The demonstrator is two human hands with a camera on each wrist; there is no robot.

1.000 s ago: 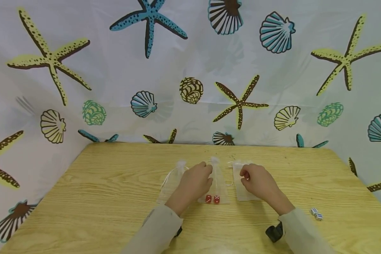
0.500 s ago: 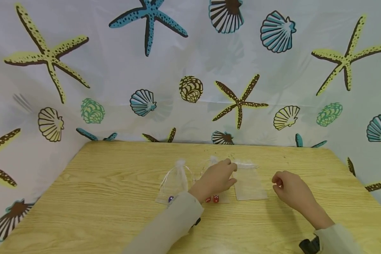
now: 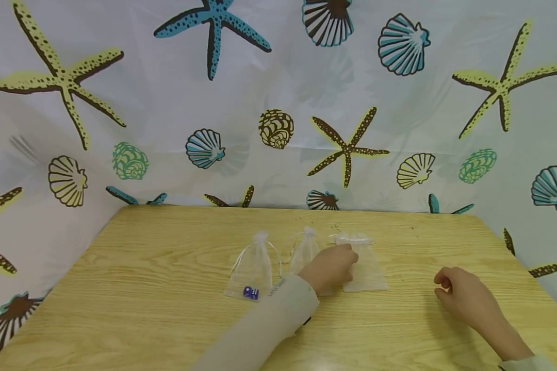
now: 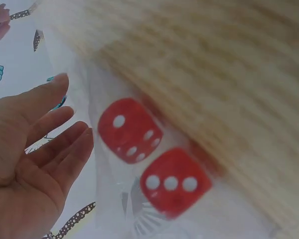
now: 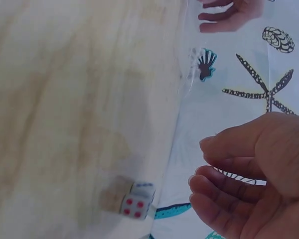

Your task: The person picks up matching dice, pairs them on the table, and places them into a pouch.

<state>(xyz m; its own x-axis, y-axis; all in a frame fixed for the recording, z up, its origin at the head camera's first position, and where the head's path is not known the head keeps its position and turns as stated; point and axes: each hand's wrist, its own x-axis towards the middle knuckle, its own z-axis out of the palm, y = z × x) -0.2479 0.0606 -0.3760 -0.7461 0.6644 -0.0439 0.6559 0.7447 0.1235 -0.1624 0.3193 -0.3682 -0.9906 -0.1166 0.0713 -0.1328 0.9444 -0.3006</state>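
Sheer bags (image 3: pixel 370 270), wood-grain table (image 3: pixel 144 268), starfish-and-shell cloth (image 3: pixel 269 82) behind.

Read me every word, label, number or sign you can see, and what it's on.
Left sleeve: faint lettering, too small and blurred to read.
One red die: face of three pips.
One white die: face of four red pips.
Blue dice: pips, too small to count surely.
No words, labels or numerals are legible.
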